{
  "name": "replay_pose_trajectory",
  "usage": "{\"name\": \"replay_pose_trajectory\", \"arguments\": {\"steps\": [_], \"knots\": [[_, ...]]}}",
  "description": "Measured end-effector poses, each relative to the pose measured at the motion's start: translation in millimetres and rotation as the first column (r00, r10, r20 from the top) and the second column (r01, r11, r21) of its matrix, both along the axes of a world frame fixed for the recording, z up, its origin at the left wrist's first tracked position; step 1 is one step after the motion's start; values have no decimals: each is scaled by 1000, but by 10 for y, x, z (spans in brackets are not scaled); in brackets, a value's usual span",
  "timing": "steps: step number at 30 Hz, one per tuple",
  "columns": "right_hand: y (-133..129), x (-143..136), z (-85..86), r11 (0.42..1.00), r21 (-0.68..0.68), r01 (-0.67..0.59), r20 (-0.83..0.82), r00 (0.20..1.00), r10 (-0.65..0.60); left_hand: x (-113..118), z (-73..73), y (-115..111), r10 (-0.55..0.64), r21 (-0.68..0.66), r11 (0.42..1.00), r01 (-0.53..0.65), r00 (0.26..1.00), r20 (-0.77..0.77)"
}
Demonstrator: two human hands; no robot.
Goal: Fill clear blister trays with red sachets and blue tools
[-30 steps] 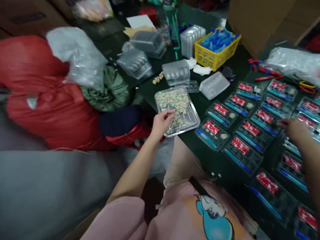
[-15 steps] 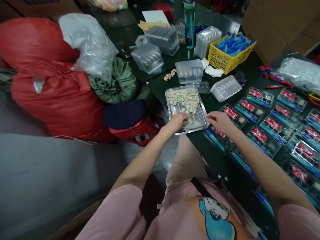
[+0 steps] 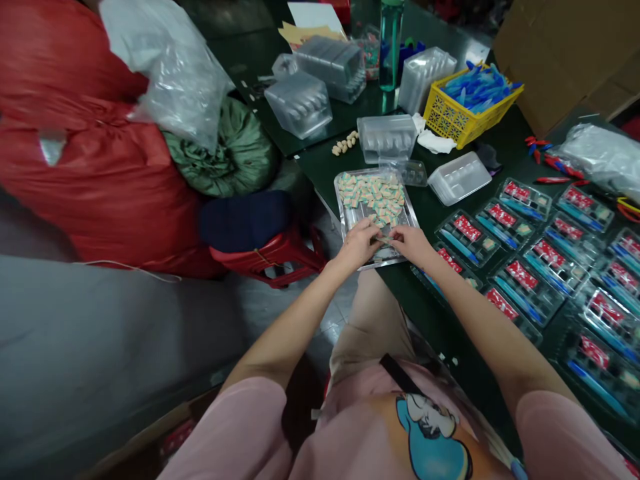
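Your left hand (image 3: 357, 245) and right hand (image 3: 411, 241) meet over the near edge of the metal tray (image 3: 350, 217), fingertips drawn together on one or more of the small striped pieces (image 3: 373, 193). Both hands look pinched, but the pieces between the fingers are too small to say exactly what either hand grips.

Change noted: a second ago your right hand was out over the blister packs while the left alone worked at the tray. Half a second ago the right hand was arriving at the tray's right edge. It now sits beside the left, over the tray. In my judgement both hands are now engaged in gathering pieces rather than placing them.

The tray lies at the table's near corner, and the pieces fill mostly its far half, with bare metal showing toward you.

To your right, open blister packs (image 3: 467, 235) lie in rows, each holding a red card and a blue pen-like item; several also hold a small pale piece. Beyond the tray stand empty clear plastic shells (image 3: 387, 137), stacked. Further back, a yellow basket (image 3: 450, 120) holds blue items, and a green bottle (image 3: 391, 43) stands upright behind it. A few pale loose bits (image 3: 345, 143) lie on the table left of the shells.
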State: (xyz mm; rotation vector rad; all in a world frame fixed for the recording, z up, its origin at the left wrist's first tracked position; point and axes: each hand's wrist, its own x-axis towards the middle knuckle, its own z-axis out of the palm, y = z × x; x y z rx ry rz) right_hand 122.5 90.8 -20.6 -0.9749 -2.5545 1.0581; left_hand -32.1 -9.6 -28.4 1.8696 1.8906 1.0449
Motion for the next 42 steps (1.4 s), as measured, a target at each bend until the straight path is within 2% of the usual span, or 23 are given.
{"name": "replay_pose_trajectory", "arguments": {"steps": [2,5,8,12,14,17,19,22,25,28,33,38,42], "knots": [[11,37,38,998,-45,34,-98,994,-39,16,13,6,6,73,997,-14,994,108],[33,85,99,992,-108,68,-218,972,-91,40,25,39,56,26,997,-67,951,303],[64,117,121,984,-162,77,-308,943,-124,48,17,80,151,-71,988,-134,858,491],[101,149,107,965,-245,89,-366,913,-177,26,7,110,171,-100,985,-139,736,655],[100,160,110,961,-265,73,-366,915,-170,13,14,108,157,-65,986,-153,726,670],[74,159,138,972,-231,48,-341,931,-127,14,32,96,174,-5,977,-215,777,605],[55,146,156,978,-200,52,-325,938,-116,37,42,94,218,-18,967,-256,784,581],[44,119,152,976,-204,69,-330,934,-135,97,52,103,247,-88,963,-256,698,672],[57,102,120,967,-243,78,-352,922,-163,150,65,112,208,-103,974,-201,621,756],[74,98,85,953,-291,86,-372,907,-195,173,81,110,178,-94,981,-170,598,781],[74,96,59,921,-375,103,-382,888,-255,196,99,99,199,-133,979,-155,582,788],[38,85,66,899,-429,86,-423,861,-284,254,117,112,212,-119,973,-198,564,798],[28,103,89,922,-379,83,-455,851,-263,278,124,126,202,-113,972,-208,482,852]]}}
